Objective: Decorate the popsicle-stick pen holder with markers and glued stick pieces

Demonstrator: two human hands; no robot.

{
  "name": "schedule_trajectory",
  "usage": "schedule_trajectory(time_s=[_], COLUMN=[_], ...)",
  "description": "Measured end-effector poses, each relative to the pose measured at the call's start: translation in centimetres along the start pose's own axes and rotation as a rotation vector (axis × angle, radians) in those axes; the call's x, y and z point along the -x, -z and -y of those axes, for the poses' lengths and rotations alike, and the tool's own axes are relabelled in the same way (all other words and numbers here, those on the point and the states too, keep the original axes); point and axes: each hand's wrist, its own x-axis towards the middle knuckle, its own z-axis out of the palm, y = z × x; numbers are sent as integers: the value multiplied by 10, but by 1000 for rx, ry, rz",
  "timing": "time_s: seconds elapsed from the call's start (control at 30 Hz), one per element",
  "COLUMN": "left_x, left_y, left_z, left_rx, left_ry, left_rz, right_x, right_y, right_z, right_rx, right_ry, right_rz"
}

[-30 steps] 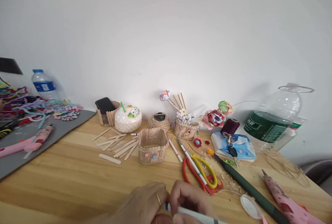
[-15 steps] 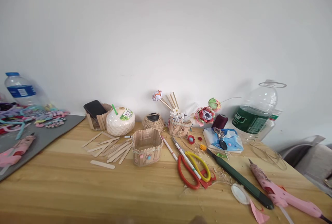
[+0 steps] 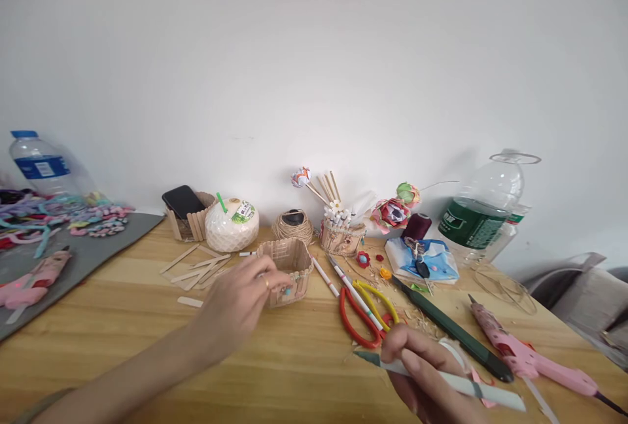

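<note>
My left hand (image 3: 245, 300) reaches from the lower left to the small craft-stick box (image 3: 298, 283). Its fingers are bent together against the near left wall and rim, covering part of them; the fingertips are partly hidden. A bluish bead shows on the box front beside them. At the lower right my right hand (image 3: 426, 371) is closed around a white marker pen (image 3: 461, 383), whose dark green tip points left. Just beyond this hand lie scissors (image 3: 360, 319) with one red and one yellow handle, with slim pens across and beside them.
Loose craft sticks (image 3: 196, 273), a wrapped coconut (image 3: 231, 226) and a stick box with a phone (image 3: 182, 203) stand left. Behind are twine (image 3: 293, 226) and a flower holder (image 3: 341, 237). A green cutter (image 3: 456, 332), pink glue gun (image 3: 534, 368) and large bottle (image 3: 473, 221) occupy the right.
Both hands have come into view. My left hand has arrived at the craft-stick box, and my right hand now holds a marker pen. The view has shifted slightly.
</note>
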Motion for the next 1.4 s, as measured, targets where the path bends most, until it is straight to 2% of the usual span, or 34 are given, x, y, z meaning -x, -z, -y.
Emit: schedule_trajectory(time_s=[0.17, 0.33, 0.43, 0.57, 0.67, 0.73, 0.83, 0.93, 1.13, 1.27, 1.4], left_x=[-27, -35, -40, -43, -39, -35, -28, -26, -26, -26, -29], left_y=[-21, -36, -29, -15, -18, -26, -39, -44, -39, -37, -33], left_z=[1, 13, 20, 26, 28, 29, 31, 33, 31, 28, 27], left_rx=[-266, -305, -91, 481, 842, 955, 1004, 1002, 921, 893, 895], left_ry=[37, -10, 36, 157, 317, 404, 440, 412, 263, 272, 329], left_rz=[92, 159, 147, 178, 214, 224, 201, 169, 111, 75, 95], right_x=[-10, -12, -14, -21, -28, -32, -39, -47, -72, -87, -94], right_y=[-6, -10, -10, -5, -9, -16, -29, -38, -49, -59, -72], right_z=[-9, -16, -20, -23, -23, -24, -26, -22, 2, 14, 20], right_rx=[-33, 2, 2, -75, -179, -221, -261, -264, -153, -108, -56], right_ry=[36, 97, 94, 83, 123, 151, 161, 170, 232, 245, 210], right_rz=[-61, -135, -151, -187, -173, -154, -121, -114, -86, -63, -16])
